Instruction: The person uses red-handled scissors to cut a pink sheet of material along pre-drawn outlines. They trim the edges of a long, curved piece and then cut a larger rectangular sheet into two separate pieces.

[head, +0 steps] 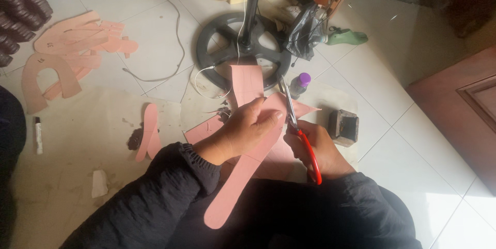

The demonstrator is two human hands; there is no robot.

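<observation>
Head view, looking down at a tiled floor [423, 140]: at far left a white marker [38, 135] lies on brown paper [77, 140], below a heap of pink cut-out patterns [72, 52] that reaches toward the upper left corner. A slim pink sole-shaped piece [149, 130] rests on the paper just left of the hands. At centre, the left hand [243, 130], in a black sleeve, has its grip clenched on a pink card sheet [248, 86], thumb on top, with a long rounded strip [232, 187] of the same card hanging down over the lap. Beside it the right hand [318, 148] grasps red-handled scissors [295, 125], blades biting into the sheet's right edge. Behind stands a round black fan base [217, 47] with trailing white cords. Right of the blades stand a small bottle with a purple cap [299, 84], contents unclear, and a dark square box [344, 126], open-topped and seemingly empty. Bare tiles stretch rightward to a wooden door [465, 114]; a green shoe last [346, 36] lies above.
</observation>
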